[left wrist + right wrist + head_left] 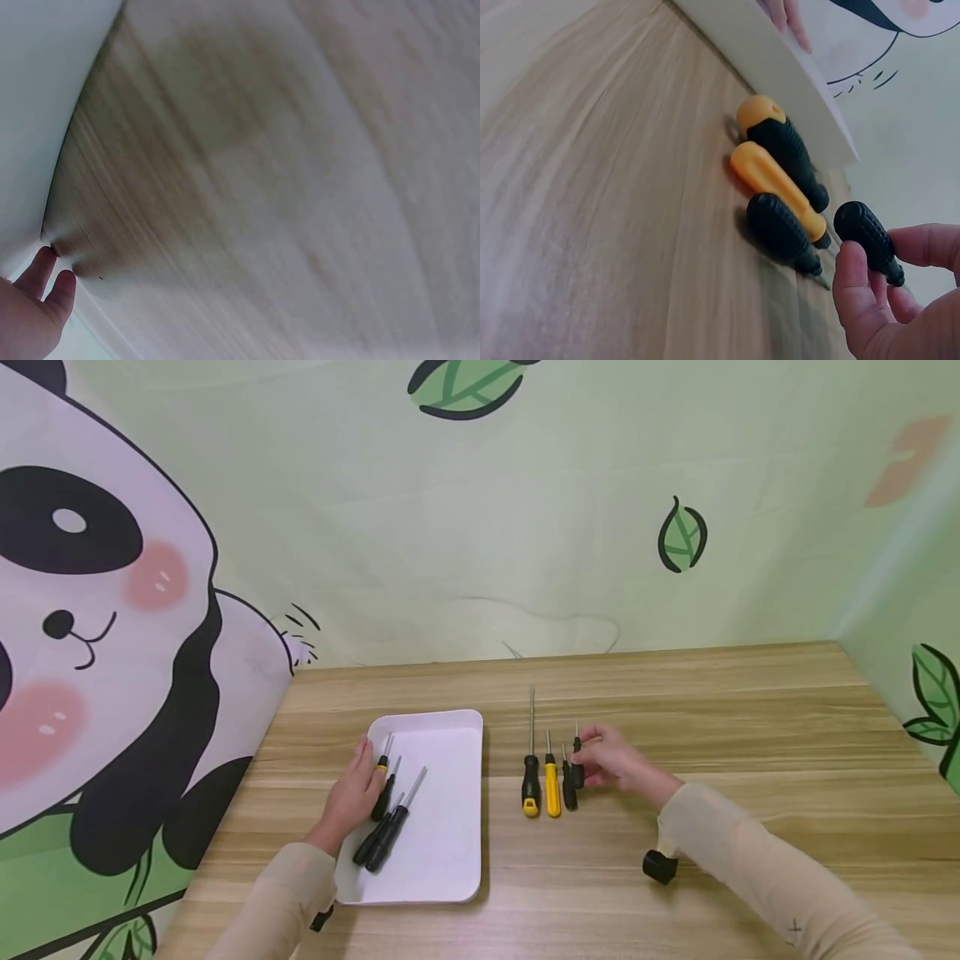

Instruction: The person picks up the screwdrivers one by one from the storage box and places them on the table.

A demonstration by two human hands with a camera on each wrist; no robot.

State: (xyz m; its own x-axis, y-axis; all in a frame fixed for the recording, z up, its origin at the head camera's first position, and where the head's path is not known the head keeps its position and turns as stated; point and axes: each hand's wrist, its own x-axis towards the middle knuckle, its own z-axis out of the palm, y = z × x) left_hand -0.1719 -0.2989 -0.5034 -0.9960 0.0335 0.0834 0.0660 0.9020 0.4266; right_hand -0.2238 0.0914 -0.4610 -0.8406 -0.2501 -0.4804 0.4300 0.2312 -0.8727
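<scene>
A small black-handled screwdriver [866, 234] is pinched between the thumb and fingers of my right hand [611, 757], its blade pointing away from me. Just left of it, three screwdrivers lie side by side on the table: a short black one [568, 787], a yellow one [552, 785] and a long black-and-yellow one [531, 781]. My left hand [352, 795] grips the left rim of a white tray [442, 860], fingertips against its outer wall in the left wrist view. Several screwdrivers lie in the tray's left part, including a black one [388, 839]; my left hand partly covers one with a yellow band.
The wooden table [787, 752] meets a printed wall cloth [570, 527] at its back edge. A panda print [142, 635] fills the left side. A black wrist device [660, 866] hangs below my right sleeve.
</scene>
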